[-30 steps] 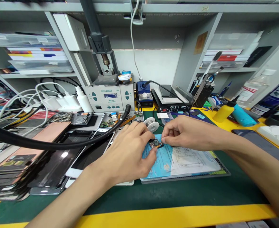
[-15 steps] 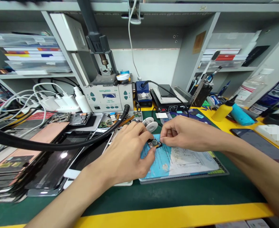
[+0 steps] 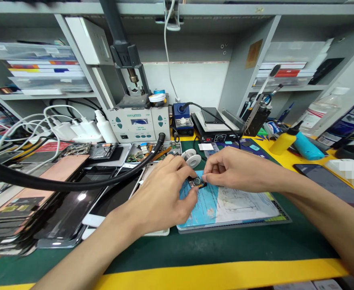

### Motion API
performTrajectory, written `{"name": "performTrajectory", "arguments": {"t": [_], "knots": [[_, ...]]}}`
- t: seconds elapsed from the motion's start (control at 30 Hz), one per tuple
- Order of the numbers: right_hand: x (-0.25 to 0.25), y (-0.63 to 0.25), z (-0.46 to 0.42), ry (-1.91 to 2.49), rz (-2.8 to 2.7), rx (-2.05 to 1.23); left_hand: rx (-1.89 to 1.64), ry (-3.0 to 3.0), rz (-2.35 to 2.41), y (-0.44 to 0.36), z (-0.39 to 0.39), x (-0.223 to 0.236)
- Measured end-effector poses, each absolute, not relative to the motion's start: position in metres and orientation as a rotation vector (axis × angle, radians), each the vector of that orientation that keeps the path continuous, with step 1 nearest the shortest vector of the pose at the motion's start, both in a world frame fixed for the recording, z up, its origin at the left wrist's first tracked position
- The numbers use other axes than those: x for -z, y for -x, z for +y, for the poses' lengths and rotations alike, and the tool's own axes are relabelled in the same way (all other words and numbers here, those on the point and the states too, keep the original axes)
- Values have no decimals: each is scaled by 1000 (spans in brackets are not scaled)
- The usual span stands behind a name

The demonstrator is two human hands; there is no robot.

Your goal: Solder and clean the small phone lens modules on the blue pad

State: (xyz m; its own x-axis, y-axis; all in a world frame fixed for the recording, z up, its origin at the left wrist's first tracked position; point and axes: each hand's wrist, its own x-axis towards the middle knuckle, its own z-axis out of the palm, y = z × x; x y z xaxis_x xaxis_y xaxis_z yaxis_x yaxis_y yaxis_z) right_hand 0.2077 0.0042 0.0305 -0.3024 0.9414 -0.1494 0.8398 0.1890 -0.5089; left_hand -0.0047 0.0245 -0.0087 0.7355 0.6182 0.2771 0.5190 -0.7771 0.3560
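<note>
Left hand point(image 3: 167, 189) holds part point(image 3: 197, 181), booklet point(image 3: 240, 215) far-left corner; right hand point(image 3: 227, 167) pinched, contents unclear. Likely light, fragile: grip rims.

"What is hidden?"
"Part of a small dark component point(image 3: 197, 181), behind the left hand point(image 3: 166, 191); anything pinched by the right hand point(image 3: 225, 169)."
"Cut off?"
"A black hose point(image 3: 74, 185), at the left edge."
</note>
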Motion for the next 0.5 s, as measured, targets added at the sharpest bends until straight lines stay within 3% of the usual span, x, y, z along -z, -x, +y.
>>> {"name": "performTrajectory", "arguments": {"t": [0.5], "knots": [[-32,-208,3,1776,-2219,-794,-584,-2458,912,2,25,9]]}}
